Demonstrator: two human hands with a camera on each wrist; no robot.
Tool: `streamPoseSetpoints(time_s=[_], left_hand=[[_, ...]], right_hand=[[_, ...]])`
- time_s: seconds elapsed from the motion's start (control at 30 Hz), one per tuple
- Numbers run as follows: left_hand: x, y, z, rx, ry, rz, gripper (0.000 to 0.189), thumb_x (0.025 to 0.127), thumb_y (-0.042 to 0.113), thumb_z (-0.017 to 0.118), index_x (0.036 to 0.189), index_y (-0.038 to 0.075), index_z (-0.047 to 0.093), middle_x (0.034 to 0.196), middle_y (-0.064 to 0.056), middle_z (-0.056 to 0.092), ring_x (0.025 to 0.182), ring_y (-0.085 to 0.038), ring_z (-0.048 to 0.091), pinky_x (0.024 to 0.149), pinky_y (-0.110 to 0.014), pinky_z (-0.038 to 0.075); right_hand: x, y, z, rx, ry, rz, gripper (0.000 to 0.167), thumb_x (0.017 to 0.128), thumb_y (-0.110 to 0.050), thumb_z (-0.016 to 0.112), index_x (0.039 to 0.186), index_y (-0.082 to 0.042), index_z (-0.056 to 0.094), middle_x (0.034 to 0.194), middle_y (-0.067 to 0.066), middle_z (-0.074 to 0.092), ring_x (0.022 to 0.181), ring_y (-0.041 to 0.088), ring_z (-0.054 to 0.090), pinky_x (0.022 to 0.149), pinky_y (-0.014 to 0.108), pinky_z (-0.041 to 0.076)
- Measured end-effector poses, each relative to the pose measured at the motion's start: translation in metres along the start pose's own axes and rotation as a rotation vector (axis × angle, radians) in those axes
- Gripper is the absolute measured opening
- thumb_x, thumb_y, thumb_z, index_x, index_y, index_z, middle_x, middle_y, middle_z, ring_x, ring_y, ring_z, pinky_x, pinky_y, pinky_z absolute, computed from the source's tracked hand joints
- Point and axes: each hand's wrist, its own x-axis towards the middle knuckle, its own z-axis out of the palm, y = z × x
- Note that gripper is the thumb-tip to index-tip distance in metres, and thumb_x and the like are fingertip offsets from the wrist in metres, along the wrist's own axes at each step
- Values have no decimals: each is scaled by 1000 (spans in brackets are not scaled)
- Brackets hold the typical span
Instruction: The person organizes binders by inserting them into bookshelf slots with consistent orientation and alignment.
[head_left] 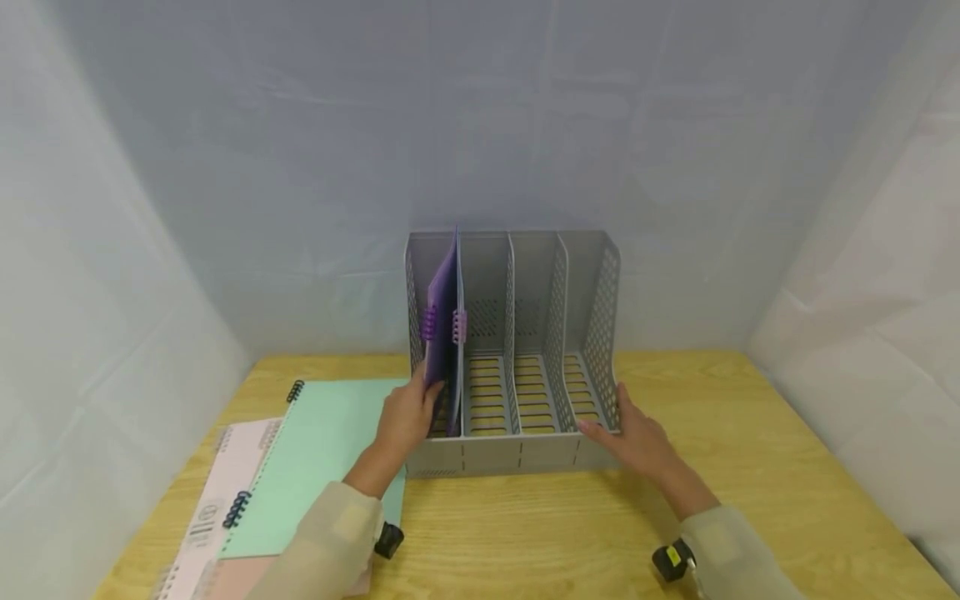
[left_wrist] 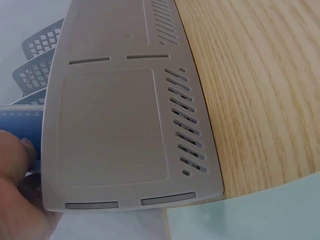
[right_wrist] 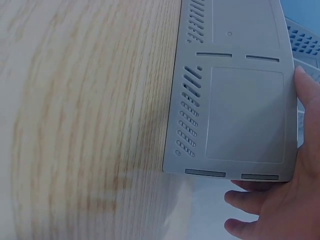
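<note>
A grey file organizer (head_left: 491, 457) with several upright compartments stands on the table. In its leftmost compartment are two purple spiral notebooks; the left one (head_left: 442, 287) has dark purple rings, and the other, with lighter rings (head_left: 459, 327), stands against the divider. My left hand (head_left: 405, 417) pinches the left notebook low on its near edge, and that cover looks blue (left_wrist: 22, 125) in the left wrist view. At the organizer's front right corner my right hand (head_left: 637, 440) grips the wall, thumb over the front rim and fingers along the outer side.
Left of the organizer lies a pile of spiral notebooks: a mint green one (head_left: 322, 450) on top, a pale pink one (head_left: 225, 483) under it, and a darker pink cover (head_left: 243, 575) at the front. White sheeting (head_left: 525, 125) surrounds the wooden table (head_left: 525, 533).
</note>
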Motion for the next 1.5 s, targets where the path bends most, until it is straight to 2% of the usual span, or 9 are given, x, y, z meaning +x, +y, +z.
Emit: streamPoseSetpoints(time_s=[0.13, 0.3, 0.47, 0.67, 0.9, 1.0, 1.2, 1.4, 1.5], left_hand=[[-1, -1, 2, -3, -39, 5, 40, 101, 21, 53, 135, 2, 44, 93, -29, 68, 78, -45, 68, 61, -55, 54], [-3, -2, 3, -12, -78, -27, 44, 102, 24, 50, 139, 2, 40, 94, -29, 68, 78, -44, 68, 60, -53, 54], [-5, -2, 1, -43, -96, -28, 49, 102, 25, 52, 142, 1, 37, 99, -31, 67, 85, -46, 67, 68, -56, 54], [-8, -5, -1, -88, -148, -43, 60, 101, 30, 54, 149, 4, 29, 108, -29, 66, 93, -41, 67, 75, -53, 55], [-10, -6, 0, -70, -183, -40, 68, 99, 33, 56, 151, 2, 25, 120, -27, 63, 103, -36, 65, 84, -50, 54], [-10, -3, -1, -86, -199, -50, 68, 99, 34, 57, 152, 5, 25, 125, -24, 61, 104, -36, 65, 87, -51, 53], [-12, -2, 0, -93, -220, -31, 74, 96, 38, 61, 153, 12, 23, 126, -19, 62, 93, -31, 69, 80, -48, 55], [-16, 1, 1, -85, -224, -10, 81, 92, 37, 67, 154, 10, 22, 125, -20, 63, 88, -30, 71, 75, -46, 57], [-16, 3, 3, -51, -217, -12, 82, 91, 39, 67, 154, 10, 23, 124, -18, 64, 76, -26, 70, 66, -42, 56]], right_hand=[[-1, -1, -1, 13, -6, 7, 103, 93, -60, 50, 150, 11, 2, 148, 36, 26, 128, 56, 36, 104, 65, 33], [-2, -1, 0, 22, -17, 13, 104, 93, -61, 50, 151, 10, 1, 149, 35, 25, 130, 55, 35, 104, 64, 33], [-2, -2, 1, 25, -13, 20, 103, 93, -61, 50, 151, 9, 1, 150, 34, 25, 130, 55, 35, 104, 65, 33], [-2, -3, 2, 31, -19, 26, 103, 93, -62, 50, 151, 8, 0, 150, 34, 24, 130, 54, 35, 105, 64, 32], [-1, -2, 1, 25, -12, 12, 103, 93, -61, 49, 151, 9, 1, 150, 35, 25, 129, 54, 36, 105, 63, 33], [-1, -2, 0, 32, -13, 14, 103, 93, -61, 49, 151, 9, 0, 150, 35, 23, 131, 54, 35, 105, 64, 32], [-2, -2, 0, 31, -18, 18, 103, 93, -61, 49, 151, 8, -1, 150, 35, 23, 130, 54, 35, 105, 64, 32], [-1, 2, 1, 27, -18, 25, 104, 93, -62, 49, 151, 7, -1, 151, 34, 21, 132, 54, 33, 106, 64, 31], [-1, 4, 0, 27, -20, 28, 104, 93, -63, 49, 152, 6, -2, 152, 33, 20, 133, 54, 31, 106, 64, 31]])
